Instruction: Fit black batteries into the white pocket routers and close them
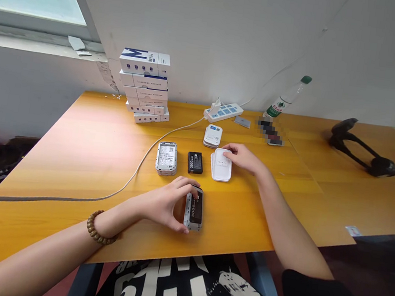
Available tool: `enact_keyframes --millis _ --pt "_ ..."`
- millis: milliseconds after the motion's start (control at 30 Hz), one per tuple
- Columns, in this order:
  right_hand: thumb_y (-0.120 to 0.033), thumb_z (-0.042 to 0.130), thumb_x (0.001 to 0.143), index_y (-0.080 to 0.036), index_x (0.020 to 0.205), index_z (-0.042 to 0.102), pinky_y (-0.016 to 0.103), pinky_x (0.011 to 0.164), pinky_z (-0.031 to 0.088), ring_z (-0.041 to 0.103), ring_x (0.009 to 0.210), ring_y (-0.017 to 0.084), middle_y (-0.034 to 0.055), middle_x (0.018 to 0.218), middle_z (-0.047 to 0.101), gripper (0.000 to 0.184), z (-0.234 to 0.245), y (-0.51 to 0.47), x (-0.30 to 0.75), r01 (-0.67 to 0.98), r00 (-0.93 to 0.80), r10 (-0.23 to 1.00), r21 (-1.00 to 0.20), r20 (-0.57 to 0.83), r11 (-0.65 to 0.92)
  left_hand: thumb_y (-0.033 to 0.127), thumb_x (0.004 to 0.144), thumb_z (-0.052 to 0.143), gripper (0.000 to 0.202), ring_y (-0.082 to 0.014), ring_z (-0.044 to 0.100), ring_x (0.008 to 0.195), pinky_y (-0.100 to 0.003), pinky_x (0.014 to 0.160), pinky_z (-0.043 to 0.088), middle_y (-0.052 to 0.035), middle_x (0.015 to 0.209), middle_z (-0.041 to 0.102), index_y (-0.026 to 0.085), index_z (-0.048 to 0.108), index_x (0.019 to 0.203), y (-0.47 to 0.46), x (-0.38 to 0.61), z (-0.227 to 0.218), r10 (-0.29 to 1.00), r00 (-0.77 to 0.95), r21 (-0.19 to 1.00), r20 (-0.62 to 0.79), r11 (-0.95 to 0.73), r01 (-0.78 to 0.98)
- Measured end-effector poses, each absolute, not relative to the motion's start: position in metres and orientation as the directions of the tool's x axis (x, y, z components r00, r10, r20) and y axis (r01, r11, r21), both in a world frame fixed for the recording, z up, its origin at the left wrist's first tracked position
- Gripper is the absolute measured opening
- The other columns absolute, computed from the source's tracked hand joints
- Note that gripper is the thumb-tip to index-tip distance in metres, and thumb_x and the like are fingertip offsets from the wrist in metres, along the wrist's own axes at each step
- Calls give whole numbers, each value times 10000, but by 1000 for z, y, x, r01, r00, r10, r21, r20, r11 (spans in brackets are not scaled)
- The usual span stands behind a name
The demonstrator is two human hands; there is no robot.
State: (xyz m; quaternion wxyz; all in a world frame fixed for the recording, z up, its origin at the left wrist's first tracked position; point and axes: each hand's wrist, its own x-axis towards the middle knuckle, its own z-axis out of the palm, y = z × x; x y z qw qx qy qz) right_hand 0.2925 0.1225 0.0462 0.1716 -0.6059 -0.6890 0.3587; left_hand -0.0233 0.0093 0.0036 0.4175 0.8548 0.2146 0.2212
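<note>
My left hand (167, 204) grips a small grey device (194, 210) near the table's front edge; a black battery marked 3000 sits in its open back. My right hand (243, 157) reaches forward and its fingertips pinch the top white cover of a small stack of covers (221, 168). Between the hands lies a loose black battery (194, 162). A stack of open-backed devices (166, 158) stands to its left, and another white device (213, 135) lies just behind.
A pile of white boxes (146, 86) stands at the back left of the orange table (85, 153). A power strip (223, 112) with a white cable (137, 169), a plastic bottle (284, 101) and a black scanner stand (361, 146) line the back.
</note>
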Motion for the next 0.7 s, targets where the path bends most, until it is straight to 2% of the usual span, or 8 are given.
enact_keyframes --millis 133,233,300,367,467,600,700 --pt "-266 690 949 -168 1154 801 428 1054 544 708 1150 313 159 1300 762 253 44 124 296 805 -175 971 -591 -162 46 410 664 979 843 -396 575 1363 -619 1140 537 -170 1463 580 241 573 1383 11 -24 0 540 815 746 211 -627 223" --pt "-327 693 980 -183 1252 791 447 1132 510 679 1255 327 165 1399 699 322 46 121 296 825 -229 954 -559 -194 85 365 667 963 867 -409 572 1358 -636 1126 538 -179 1477 568 242 556 1423 11 -24 -2 534 820 710 207 -658 250" --pt "-346 727 961 -182 1372 737 478 1176 481 641 1333 349 169 1458 660 443 49 117 295 827 -302 922 -548 -241 127 328 669 951 887 -415 557 1376 -643 1135 530 -183 1493 553 243 533 1446 11 -24 -1 531 824 698 196 -666 262" --pt "-352 796 899 -182 1506 641 511 1213 451 587 1412 378 180 1543 598 650 50 114 294 826 -358 891 -540 -279 163 300 671 939 902 -420 542 1396 -646 1151 519 -186 1508 542 238 512 1463 10 -24 0 529 828 692 184 -668 273" --pt "-380 866 819 -228 1578 566 549 1247 415 511 1494 403 169 1628 517 831 48 111 294 821 -408 855 -538 -321 189 283 682 922 912 -421 535 1414 -646 1166 509 -185 1518 539 240 493 1485 9 -23 1 529 830 694 177 -665 276" --pt "-393 853 816 -260 1544 589 565 1253 403 488 1513 403 154 1637 500 786 48 111 296 814 -427 838 -548 -340 192 284 684 919 948 -419 531 1431 -644 1182 495 -182 1521 544 242 467 1517 8 -22 2 528 828 702 187 -661 264" --pt "-372 804 855 -246 1519 598 544 1230 425 517 1482 385 158 1621 504 706 54 108 291 798 -413 864 -572 -288 191 298 672 921 974 -423 534 1427 -643 1183 492 -180 1490 570 233 459 1527 8 -22 3 547 810 699 211 -664 266"
